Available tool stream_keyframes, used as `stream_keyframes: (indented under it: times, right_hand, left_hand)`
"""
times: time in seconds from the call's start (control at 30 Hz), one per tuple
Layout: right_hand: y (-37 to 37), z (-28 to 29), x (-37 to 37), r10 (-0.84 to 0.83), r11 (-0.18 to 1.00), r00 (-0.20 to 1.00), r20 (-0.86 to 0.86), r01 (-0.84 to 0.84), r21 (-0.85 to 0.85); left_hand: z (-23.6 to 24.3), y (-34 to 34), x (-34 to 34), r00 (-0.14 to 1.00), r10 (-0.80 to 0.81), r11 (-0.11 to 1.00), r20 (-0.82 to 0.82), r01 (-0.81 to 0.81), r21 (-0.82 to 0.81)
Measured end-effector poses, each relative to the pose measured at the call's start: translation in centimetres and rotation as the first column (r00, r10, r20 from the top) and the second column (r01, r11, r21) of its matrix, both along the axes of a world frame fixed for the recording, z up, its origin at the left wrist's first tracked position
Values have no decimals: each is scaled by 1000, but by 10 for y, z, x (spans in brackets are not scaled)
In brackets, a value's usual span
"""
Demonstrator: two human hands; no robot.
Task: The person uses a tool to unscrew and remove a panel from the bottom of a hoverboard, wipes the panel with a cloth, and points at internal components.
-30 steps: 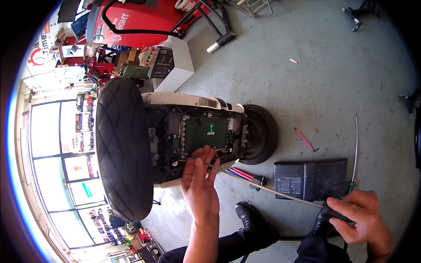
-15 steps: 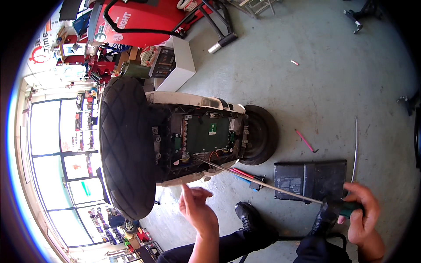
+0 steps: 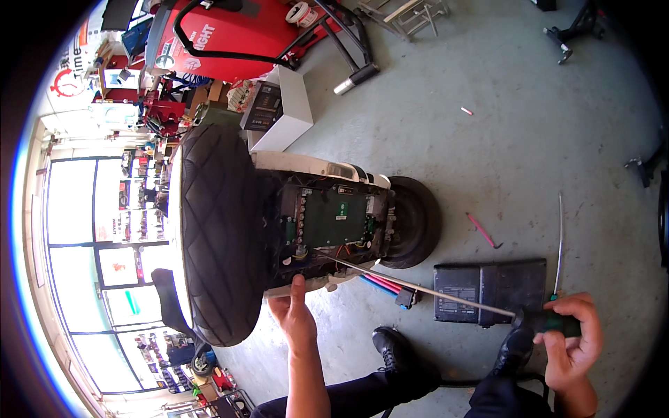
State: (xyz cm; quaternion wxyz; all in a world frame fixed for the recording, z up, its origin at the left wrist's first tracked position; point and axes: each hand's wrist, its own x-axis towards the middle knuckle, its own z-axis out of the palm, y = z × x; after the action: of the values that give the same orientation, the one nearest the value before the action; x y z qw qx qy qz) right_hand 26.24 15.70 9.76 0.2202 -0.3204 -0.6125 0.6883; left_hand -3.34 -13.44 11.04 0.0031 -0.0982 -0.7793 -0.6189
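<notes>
A self-balancing scooter lies with its opened underside facing me, a large tyre (image 3: 217, 237) on the left and another tyre (image 3: 417, 221) on the right. Between them, a dark green circuit board (image 3: 336, 216) is exposed in the white casing (image 3: 306, 164). My left hand (image 3: 298, 322) grips the casing's near edge, thumb on top and fingers mostly hidden beneath. In my right hand (image 3: 575, 348) is the dark handle of a long screwdriver (image 3: 425, 291). Its shaft slants up to the left, with its tip in the cavity below the board, near orange wires.
A black battery pack (image 3: 519, 289) lies on the floor between scooter and right hand. Near it are red and blue-handled tools (image 3: 394, 287), a pink hex key (image 3: 482, 230) and a thin metal rod (image 3: 560, 240). A white box (image 3: 296, 104) stands behind the scooter.
My left hand has gone from open beside the casing to gripping its near edge. The left tyre has shifted right and tilted. The screwdriver stays in my right hand, its tip still in the cavity.
</notes>
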Motion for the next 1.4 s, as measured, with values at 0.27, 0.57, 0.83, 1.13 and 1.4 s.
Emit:
stream_keyframes:
  times: [0.27,0.57,0.83,1.13,1.4]
  right_hand:
    - [12,-6,10,91,929,996,19,-92,359]
    - [14,-9,21,104,807,990,98,-141,574]
    - [43,27,5,356,437,892,279,-422,794]
    - [54,56,-37,540,132,773,333,-469,873]
    - [39,36,-35,550,319,774,314,-542,777]
  left_hand:
    - [-1,-3,1,1000,15,1000,25,-15,-10]
    - [-1,-4,1,999,20,1000,31,-20,3]
    - [12,6,-8,996,-63,997,62,66,-47]
    - [15,26,-13,997,15,990,77,-26,137]
    - [-3,3,-13,995,50,996,83,-56,72]
